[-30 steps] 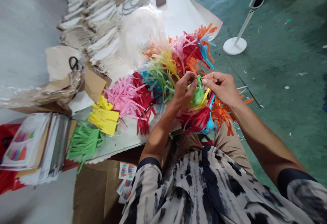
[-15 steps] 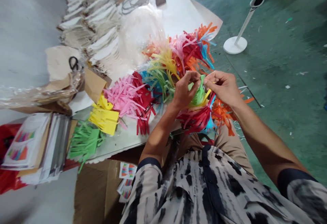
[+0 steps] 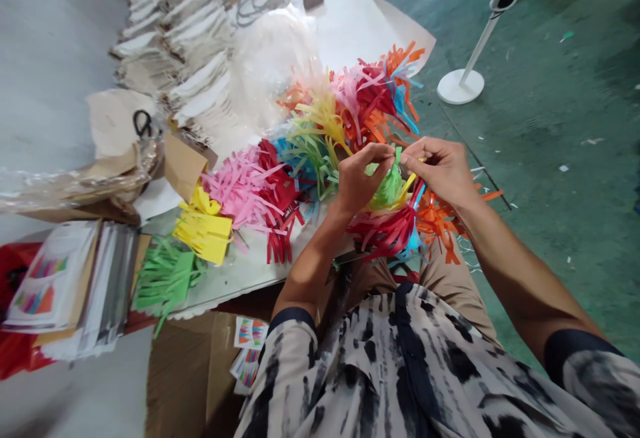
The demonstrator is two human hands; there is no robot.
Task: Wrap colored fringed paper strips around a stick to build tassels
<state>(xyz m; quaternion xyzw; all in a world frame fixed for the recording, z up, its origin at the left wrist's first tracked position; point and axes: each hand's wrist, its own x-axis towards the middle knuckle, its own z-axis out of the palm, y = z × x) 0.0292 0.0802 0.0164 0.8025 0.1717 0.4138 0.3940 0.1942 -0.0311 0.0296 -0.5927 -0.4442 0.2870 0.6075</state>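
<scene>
My left hand (image 3: 367, 175) and my right hand (image 3: 443, 168) meet fingertip to fingertip over the table edge. Both pinch the top of a green paper tassel (image 3: 389, 188), whose fringe hangs between them. Below it hang red fringe (image 3: 383, 233) and orange fringe (image 3: 440, 221), with some yellow and blue strips beside them. Just beyond my hands lies a heap with light green (image 3: 313, 148), yellow (image 3: 325, 118) and pink tassels (image 3: 353, 91). Further left are pink fringe (image 3: 243, 185), a yellow fringed piece (image 3: 205, 235) and a green fringed piece (image 3: 167, 278).
Stacks of white bundles (image 3: 200, 58) and clear plastic (image 3: 275, 58) stand at the back. Printed packets (image 3: 60, 278) sit at the far left beside brown paper (image 3: 183, 165). A white fan stand (image 3: 461, 87) is on the green floor at the right.
Both hands stay pinched at the green tassel and have shifted only slightly. The tassel's top strip now stands narrower between the fingertips.
</scene>
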